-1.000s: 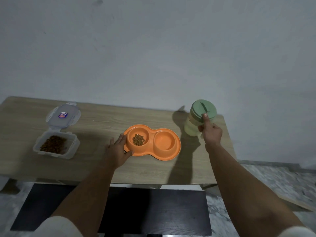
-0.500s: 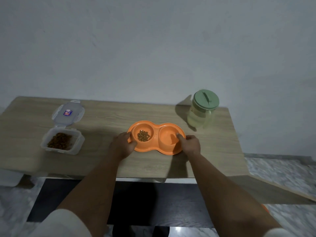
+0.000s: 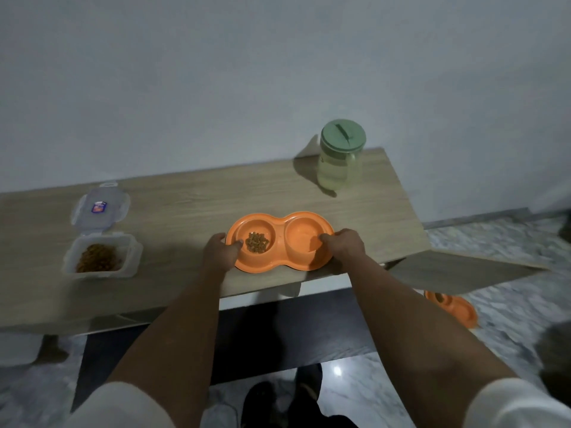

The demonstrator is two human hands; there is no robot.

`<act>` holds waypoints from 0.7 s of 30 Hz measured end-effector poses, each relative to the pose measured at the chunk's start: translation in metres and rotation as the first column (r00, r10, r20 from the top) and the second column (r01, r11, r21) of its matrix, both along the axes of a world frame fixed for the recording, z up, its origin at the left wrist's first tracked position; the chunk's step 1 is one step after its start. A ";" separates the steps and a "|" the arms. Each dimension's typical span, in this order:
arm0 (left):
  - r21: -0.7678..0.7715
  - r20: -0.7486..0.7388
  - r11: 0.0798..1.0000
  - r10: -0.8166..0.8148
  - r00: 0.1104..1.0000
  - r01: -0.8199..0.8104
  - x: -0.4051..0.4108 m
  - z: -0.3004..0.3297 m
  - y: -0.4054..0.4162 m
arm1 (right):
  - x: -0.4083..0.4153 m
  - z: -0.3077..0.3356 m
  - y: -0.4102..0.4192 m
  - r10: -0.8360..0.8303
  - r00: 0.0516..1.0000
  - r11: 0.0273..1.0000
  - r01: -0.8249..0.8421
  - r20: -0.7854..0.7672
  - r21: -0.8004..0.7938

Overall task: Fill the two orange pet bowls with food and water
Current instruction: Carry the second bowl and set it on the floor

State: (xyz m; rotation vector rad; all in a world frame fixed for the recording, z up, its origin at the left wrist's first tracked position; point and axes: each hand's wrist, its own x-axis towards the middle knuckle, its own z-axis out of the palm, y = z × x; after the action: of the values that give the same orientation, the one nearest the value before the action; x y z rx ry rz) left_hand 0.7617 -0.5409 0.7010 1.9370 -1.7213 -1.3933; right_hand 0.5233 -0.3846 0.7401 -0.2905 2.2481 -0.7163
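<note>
Hands: I see left hand [image 3: 221, 253] and right hand [image 3: 341, 248] each gripping an end of the double bowl [image 3: 279, 242] near the table [image 3: 185, 208] front edge. Kibble in left well; right well's water I can't confirm. Next, probably: level carry.

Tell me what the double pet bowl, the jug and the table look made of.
Double pet bowl: likely moulded plastic, uniform orange with a smooth, dull sheen. Jug: translucent, probably plastic, with an opaque matte green lid. Table: pale wood-grain surface, possibly laminate; the streaked grain shows.
</note>
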 end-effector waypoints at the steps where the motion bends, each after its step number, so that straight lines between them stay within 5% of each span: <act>1: 0.014 -0.005 1.000 -0.005 1.000 0.005 0.000 0.002 0.003 | 0.004 0.004 0.005 -0.026 0.999 1.000 0.026 0.036 0.007; 10: 0.170 -0.014 0.971 -0.170 0.985 0.169 0.022 -0.002 0.035 | 0.047 -0.042 0.100 -0.256 0.963 0.963 0.262 0.083 -0.064; 15: 0.214 -0.023 0.942 -0.260 0.965 0.259 0.019 -0.047 0.052 | 0.099 0.006 0.151 -0.384 0.923 0.920 0.385 0.037 -0.065; 21: 0.206 -0.090 0.889 -0.399 0.912 0.409 -0.002 0.006 0.131 | 0.122 0.009 0.234 -0.555 0.831 0.828 0.556 0.036 -0.075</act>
State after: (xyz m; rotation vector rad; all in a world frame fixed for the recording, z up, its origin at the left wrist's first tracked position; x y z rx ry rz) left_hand 0.7600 -0.4096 0.7071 1.6864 -2.1168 -1.8236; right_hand 0.6449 -0.1511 0.7487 0.3581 2.3043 -1.1080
